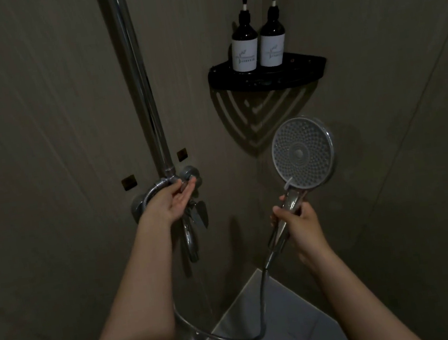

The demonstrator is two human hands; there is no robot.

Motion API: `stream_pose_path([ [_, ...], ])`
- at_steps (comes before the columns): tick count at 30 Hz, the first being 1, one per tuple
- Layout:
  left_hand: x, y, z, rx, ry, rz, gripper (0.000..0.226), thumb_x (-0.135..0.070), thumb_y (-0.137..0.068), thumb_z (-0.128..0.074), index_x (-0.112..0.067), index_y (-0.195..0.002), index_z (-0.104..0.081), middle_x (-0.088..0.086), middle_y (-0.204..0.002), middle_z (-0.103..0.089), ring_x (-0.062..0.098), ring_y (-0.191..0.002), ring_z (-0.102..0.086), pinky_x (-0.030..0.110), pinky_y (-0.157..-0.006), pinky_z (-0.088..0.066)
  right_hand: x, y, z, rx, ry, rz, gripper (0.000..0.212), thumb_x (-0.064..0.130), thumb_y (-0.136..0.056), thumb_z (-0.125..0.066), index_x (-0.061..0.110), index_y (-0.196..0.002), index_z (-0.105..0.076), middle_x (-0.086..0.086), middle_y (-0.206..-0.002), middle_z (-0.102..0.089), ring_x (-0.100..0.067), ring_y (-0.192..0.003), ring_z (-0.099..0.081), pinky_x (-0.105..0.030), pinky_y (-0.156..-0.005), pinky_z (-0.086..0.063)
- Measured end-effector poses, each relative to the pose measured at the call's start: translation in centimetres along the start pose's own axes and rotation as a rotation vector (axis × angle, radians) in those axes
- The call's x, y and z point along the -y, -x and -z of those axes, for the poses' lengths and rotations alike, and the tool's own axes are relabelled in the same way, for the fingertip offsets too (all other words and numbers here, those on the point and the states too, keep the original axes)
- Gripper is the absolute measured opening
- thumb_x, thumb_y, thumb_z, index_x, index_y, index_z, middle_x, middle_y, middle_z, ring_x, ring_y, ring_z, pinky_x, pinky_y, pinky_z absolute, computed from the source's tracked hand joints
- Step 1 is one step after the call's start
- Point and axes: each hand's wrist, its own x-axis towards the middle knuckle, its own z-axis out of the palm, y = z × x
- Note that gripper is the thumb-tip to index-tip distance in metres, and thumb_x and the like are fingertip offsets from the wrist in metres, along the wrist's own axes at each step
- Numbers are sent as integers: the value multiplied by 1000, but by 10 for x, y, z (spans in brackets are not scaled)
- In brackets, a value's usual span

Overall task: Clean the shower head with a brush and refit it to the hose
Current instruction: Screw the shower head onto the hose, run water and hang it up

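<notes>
Shower head (302, 153) is held face-up by its handle in the right hand (300, 222), fingers curled round it; the hose (262, 308) is joined below. Left hand (172, 203) is laid at the valve knob (188, 173), fingers nearly straight; whether it is gripped cannot be told. No brush is seen. Step judged: water control. Next, the head likely needs unscrewing.

Dim, low in contrast. Lit from 12 o'clock, throwing a slatted shadow under the shelf (267, 77). Brightest on the shower head (302, 153) at 3 o'clock; glints along the pipe (136, 67). Bowed near edges; soft at 6 o'clock.
</notes>
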Motion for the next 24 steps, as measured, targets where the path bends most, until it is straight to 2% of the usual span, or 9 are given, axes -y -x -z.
stream_pose_path([
  [3,-5,-6,-5,-33,-155,-20,16,-1,-96,-44,2,-84,-54,19,-101,-64,26,-119,-57,30,-78,-54,0,0,-1,-10,8,12,23,0,-87,-60,15,-104,-54,-3,-92,-60,-17,-84,-58,-22,-70,-47],
  [6,-5,-4,-6,-55,-205,-36,14,-2,-95,-47,2,-85,-55,19,-77,-70,27,-87,-69,28,-65,-58,-1,1,0,-10,8,22,26,0,-87,-60,12,-109,-54,-1,-92,-60,-17,-88,-58,-20,-73,-46],
  [8,0,0,-4,-49,-218,-54,14,-6,-96,-48,3,-88,-56,21,-94,-68,27,-88,-68,28,-76,-59,-2,1,0,-10,5,20,27,-1,-87,-59,11,-110,-54,-1,-92,-59,-16,-86,-57,-19,-70,-45],
  [10,6,4,2,-27,-206,-58,24,-16,-99,-45,5,-103,-56,22,-115,-60,28,-111,-61,34,-94,-51,-4,1,1,-16,6,18,26,0,-87,-60,11,-110,-54,-1,-89,-60,-15,-84,-58,-20,-69,-46],
  [13,15,9,17,-6,-175,-53,42,-29,-100,-38,0,-128,-48,19,-127,-58,28,-120,-56,41,-96,-47,-6,-1,3,-16,-32,-10,22,-2,-87,-59,15,-101,-55,-4,-90,-59,-19,-82,-58,-21,-66,-51],
  [18,38,7,44,-192,-248,-89,39,-29,-99,-39,-5,-126,-53,8,-92,-62,23,-95,-61,33,-89,-45,-9,2,7,-10,-117,-35,22,-6,-88,-55,14,-95,-52,-8,-85,-55,-17,-70,-57,-14,-53,-51],
  [19,43,7,48,-234,-275,-95,42,-30,-99,-41,-4,-131,-50,9,-94,-62,23,-91,-60,34,-93,-43,-10,2,8,-11,-118,-37,22,-6,-88,-55,15,-93,-52,-8,-83,-55,-17,-69,-57,-14,-53,-51],
  [22,58,9,50,-211,-344,-53,56,-38,-97,-42,-3,-141,-37,17,-139,-48,28,-130,-44,37,-114,-28,-12,3,13,-30,-95,-36,23,-6,-88,-54,16,-91,-52,-7,-82,-54,-16,-69,-56,-15,-54,-51],
  [24,68,14,45,-145,-365,-36,64,-45,-97,-37,-4,-145,-29,14,-152,-32,25,-142,-28,38,-119,-16,-13,3,18,-58,-53,-34,21,-5,-89,-55,13,-98,-53,-6,-84,-54,-13,-70,-55,-17,-58,-49],
])
